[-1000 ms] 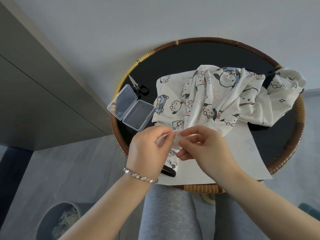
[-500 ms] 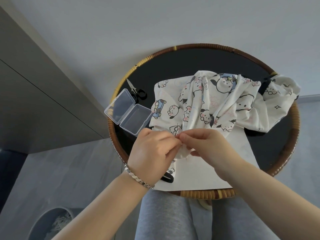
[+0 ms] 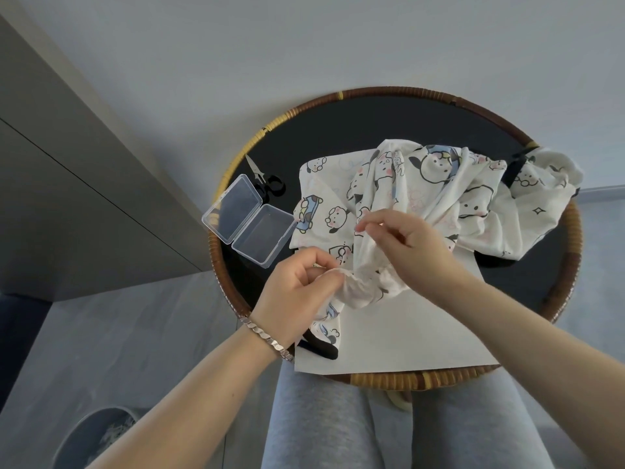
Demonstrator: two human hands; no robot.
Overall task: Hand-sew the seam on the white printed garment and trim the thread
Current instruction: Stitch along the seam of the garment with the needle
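Our left hand (image 3: 297, 292): fingers curled, thumb and fingertips pinching the garment (image 3: 436, 198) bunched just beyond them. Our right hand (image 3: 411, 252): thumb and forefinger pressed together, contents unclear. Both forearms bare, converging.

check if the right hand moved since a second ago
Yes. The right hand has drawn away from the left hand gripping the garment, toward the table's far side; its fingertips, earlier nearer than the clear box, are now level with it.

garment (image 3: 436, 198): white, cartoon print | crumpled on tray (image 3: 575, 238) | near end bunched, apparently raised
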